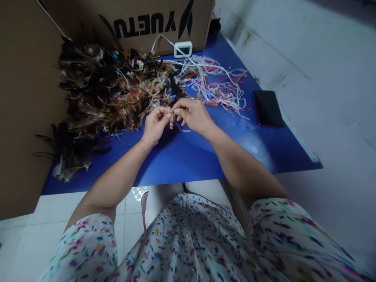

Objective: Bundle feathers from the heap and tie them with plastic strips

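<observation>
My left hand (156, 122) and my right hand (194, 113) meet over the blue table, thumbs and forefingers pinched close together. Between them is a small feather piece (172, 116), gripped by the left fingertips; a thin pale strand (183, 130) trails below it. What the right fingertips pinch is too small to make out. Just beyond and to the left of my hands lies a large pile of brown and black feathers (117, 94). Behind my right hand is a tangle of white and red strings (217, 82).
A black phone (268, 108) with a red edge lies on the blue table (188, 160) at right. A small white device (183, 49) stands before a cardboard box (141, 29). Another cardboard panel (26, 102) borders the left side. Dark feathers (70, 150) lie near the left front edge.
</observation>
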Demonstrator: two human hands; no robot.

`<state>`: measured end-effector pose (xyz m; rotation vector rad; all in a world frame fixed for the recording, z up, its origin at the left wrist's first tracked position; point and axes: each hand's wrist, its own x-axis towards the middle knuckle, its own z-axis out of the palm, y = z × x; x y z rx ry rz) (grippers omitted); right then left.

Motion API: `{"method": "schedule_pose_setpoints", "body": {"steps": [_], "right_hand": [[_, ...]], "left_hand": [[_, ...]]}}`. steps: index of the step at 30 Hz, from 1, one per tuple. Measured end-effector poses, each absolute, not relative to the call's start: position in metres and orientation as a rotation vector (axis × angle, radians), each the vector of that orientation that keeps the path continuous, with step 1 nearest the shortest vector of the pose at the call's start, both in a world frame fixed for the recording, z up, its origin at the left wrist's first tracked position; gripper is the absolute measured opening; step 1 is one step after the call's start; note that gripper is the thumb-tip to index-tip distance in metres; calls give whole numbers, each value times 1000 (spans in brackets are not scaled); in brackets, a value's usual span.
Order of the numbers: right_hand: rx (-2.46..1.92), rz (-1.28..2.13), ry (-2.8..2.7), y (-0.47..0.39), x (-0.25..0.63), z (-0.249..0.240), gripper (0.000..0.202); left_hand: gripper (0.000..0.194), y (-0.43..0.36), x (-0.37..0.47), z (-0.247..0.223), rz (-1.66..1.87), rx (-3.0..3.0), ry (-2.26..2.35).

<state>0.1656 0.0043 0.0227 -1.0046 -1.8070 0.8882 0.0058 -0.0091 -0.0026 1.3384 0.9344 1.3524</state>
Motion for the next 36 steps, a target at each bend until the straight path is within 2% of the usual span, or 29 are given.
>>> {"method": "schedule_pose_setpoints", "body": {"steps": [6,14,22,29,36], "right_hand": [[-1025,602,-1969,5,170,26,13],[-1038,704,-1950,4,171,26,19],[-1047,645,-1957,5,174,28,14],[-1050,582,-2039,3,176,34,16],[-1003,612,-2047,-1,176,35,10]], "left_hand": [[42,-10,7,-2,1258,1269,938],[42,-10,5,-4,1183,1217,931],[57,-9,4,-8,1180,1221,918],[42,-11,5,-6,1147,1217,923],[36,-12,3,-6,1108,1215,931]]}}
